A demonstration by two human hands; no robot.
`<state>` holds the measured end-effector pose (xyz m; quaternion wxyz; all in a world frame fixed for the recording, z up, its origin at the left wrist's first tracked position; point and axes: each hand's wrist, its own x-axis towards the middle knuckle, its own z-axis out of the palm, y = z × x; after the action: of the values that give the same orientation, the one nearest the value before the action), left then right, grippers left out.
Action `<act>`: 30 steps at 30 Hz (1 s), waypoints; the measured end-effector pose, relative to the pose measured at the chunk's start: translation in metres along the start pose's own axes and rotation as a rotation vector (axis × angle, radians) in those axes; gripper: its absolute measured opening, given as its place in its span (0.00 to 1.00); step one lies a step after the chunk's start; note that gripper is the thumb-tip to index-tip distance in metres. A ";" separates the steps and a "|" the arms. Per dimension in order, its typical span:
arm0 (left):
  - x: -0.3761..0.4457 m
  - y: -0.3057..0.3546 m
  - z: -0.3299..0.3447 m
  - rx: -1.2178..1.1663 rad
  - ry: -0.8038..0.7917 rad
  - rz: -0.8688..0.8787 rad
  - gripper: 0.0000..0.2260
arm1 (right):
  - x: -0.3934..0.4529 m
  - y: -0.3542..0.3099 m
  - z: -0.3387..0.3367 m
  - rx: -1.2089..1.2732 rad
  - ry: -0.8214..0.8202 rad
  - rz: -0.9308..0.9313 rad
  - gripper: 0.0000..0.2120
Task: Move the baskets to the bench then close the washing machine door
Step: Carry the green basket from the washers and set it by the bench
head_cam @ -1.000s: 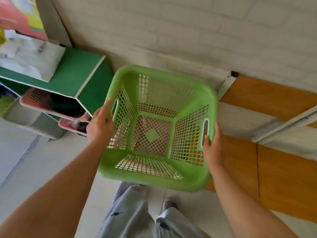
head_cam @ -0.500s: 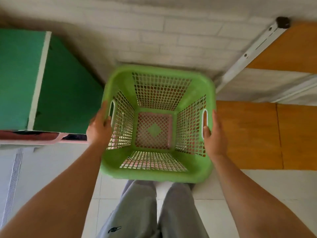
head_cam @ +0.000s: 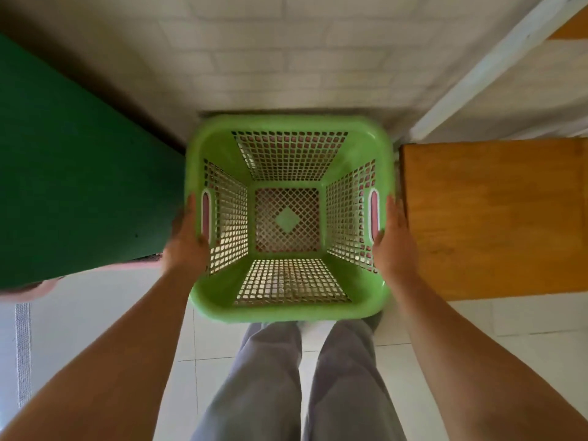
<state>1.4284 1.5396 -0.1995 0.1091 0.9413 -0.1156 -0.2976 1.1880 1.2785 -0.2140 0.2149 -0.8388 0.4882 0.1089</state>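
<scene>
An empty green plastic basket (head_cam: 288,308) with lattice walls sits straight below me, seen from above. My left hand (head_cam: 184,241) grips its left rim beside the handle slot, and my right hand (head_cam: 393,237) grips the right rim the same way. Pink shows through the lattice and both handle slots, as if a second basket lies under it. The basket hangs between a green surface on the left and a wooden bench (head_cam: 496,218) on the right. No washing machine is in view.
A green-topped unit (head_cam: 79,173) fills the left side, with a pink edge (head_cam: 38,286) under it. A white brick wall (head_cam: 286,58) stands behind the basket. A white metal rail (head_cam: 483,68) runs diagonally at upper right. My grey trouser legs (head_cam: 302,383) stand on white floor tiles.
The view has swung down and squared up over the basket. The basket has come level and now sits in the gap between the green unit and the wooden bench. Both hands keep their grip.
</scene>
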 end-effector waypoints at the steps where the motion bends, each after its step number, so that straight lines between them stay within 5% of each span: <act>1: 0.001 0.001 0.002 0.027 -0.038 0.012 0.39 | 0.000 0.000 0.001 -0.040 -0.033 -0.006 0.40; 7: -0.007 0.022 -0.004 0.152 -0.118 0.021 0.38 | -0.017 -0.001 -0.015 -0.230 -0.105 -0.025 0.33; 11: -0.034 0.038 -0.014 0.195 -0.144 0.136 0.39 | -0.045 0.007 -0.041 -0.197 -0.112 -0.007 0.31; 16: -0.081 0.076 -0.026 0.307 -0.148 0.310 0.30 | -0.089 0.032 -0.086 -0.166 -0.099 0.029 0.29; 30: -0.249 0.275 -0.009 0.483 -0.128 0.772 0.26 | -0.238 0.218 -0.213 -0.029 0.122 0.303 0.27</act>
<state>1.1935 1.3499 0.0158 -0.0176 0.8075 -0.5305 -0.2572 0.8750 1.2691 0.0125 0.1537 -0.7637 0.6196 0.0958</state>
